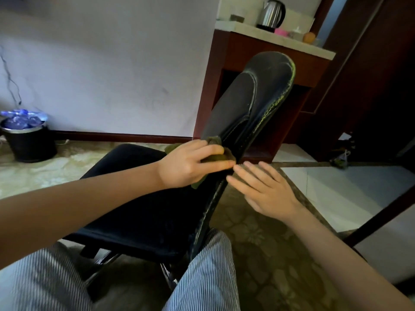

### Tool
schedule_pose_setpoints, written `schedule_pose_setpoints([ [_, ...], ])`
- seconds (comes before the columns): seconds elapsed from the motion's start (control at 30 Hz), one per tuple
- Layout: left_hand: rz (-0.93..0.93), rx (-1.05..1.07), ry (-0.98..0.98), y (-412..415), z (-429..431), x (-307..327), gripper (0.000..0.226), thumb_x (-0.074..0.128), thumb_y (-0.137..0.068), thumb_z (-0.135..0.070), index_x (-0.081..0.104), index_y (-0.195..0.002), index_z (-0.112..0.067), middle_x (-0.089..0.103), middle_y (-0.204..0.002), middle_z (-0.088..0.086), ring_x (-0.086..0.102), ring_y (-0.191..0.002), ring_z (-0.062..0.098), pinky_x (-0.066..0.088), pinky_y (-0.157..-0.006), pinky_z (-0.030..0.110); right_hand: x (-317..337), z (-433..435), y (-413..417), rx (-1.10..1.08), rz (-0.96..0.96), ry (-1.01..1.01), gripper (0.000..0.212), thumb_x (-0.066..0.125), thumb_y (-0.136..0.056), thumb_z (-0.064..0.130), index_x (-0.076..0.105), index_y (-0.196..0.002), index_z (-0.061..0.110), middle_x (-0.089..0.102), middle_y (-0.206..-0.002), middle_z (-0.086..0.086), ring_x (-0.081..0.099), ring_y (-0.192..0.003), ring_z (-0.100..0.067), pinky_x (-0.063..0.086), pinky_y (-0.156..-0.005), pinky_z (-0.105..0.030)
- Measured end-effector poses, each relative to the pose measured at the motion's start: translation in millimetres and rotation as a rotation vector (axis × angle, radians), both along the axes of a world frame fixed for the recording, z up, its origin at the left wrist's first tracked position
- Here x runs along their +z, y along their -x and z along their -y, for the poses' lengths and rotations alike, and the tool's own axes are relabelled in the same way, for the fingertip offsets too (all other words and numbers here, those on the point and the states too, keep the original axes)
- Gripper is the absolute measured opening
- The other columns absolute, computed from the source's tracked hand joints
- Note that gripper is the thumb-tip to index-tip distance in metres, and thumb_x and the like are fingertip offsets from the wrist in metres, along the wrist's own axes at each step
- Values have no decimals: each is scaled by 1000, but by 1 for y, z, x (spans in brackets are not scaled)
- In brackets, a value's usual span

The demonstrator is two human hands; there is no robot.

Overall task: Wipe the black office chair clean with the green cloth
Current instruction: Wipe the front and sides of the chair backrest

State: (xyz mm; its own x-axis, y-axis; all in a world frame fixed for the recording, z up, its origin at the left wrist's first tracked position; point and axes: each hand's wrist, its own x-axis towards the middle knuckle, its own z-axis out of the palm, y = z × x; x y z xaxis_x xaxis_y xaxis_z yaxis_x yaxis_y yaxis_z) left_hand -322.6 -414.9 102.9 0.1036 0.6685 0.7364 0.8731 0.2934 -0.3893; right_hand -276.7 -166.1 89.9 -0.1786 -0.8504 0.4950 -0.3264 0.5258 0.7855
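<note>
While wiping low on the black padded office chair [235, 102], right where backrest meets seat, grips the crumpled green cloth [224, 156] in left hand [188, 164], fingers curled round it and pressing it to the padding. Holds right hand [265, 189] flat, fingers [253, 171] straight and empty, just beside the backrest's rear edge; cannot tell whether actually touching.

Risks, as judgement: could swivel or roll off under the push, with no firm brace from the right hand. Could snag on the green stitching along the backrest edge. Could just smear grime with the cloth wadded so tight. Could skip the greyish, dusty-looking top of the backrest.

Stands on patterned brown carpet [269, 254], next to pale glossy tiles. Behind: white scuffed wall [112, 63], reddish wooden cabinet [247, 52] with a pale bench [269, 35] carrying a steel kettle [272, 13]. Far left, black bin [29, 140] stuffed with blue plastic. Striped trousers [208, 277] at bottom of view.
</note>
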Motion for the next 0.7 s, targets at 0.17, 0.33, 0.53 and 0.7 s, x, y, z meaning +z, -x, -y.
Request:
schedule_pose_setpoints([
  [0.17,46,-2,-57,-5,0,-14,38,51,-91,-3,44,-128,-12,44,-114,11,53,-81,22,48,-71,34,15,-7,8,-29,-18,-106,59,36,-93,12,15,-148,19,2,-158,-5,-2,-146,-23,2,-118,-38],
  [0.33,114,16,-73,-10,2,-49,44,59,-87,-1,46,-128,-13,46,-115,10,61,-80,26,51,-70,39,21,-4,9,-18,44,-97,70,37,-90,15,3,-151,18,-10,-158,-3,-4,-146,-21,-2,-118,-37],
  [0.53,144,52,-74,-13,3,-58,49,58,-83,-1,44,-127,-15,44,-117,7,60,-83,24,53,-70,37,29,-7,16,-26,119,-129,77,37,-85,19,-4,-151,24,-6,-159,2,-8,-145,-17,-4,-118,-35],
  [0.7,96,82,84,-14,18,-61,45,49,-85,-7,43,-128,-17,43,-115,4,51,-83,18,52,-69,32,28,-5,7,-67,158,-121,83,42,-82,21,-6,-150,23,3,-158,-2,-11,-145,-17,-7,-117,-35],
])
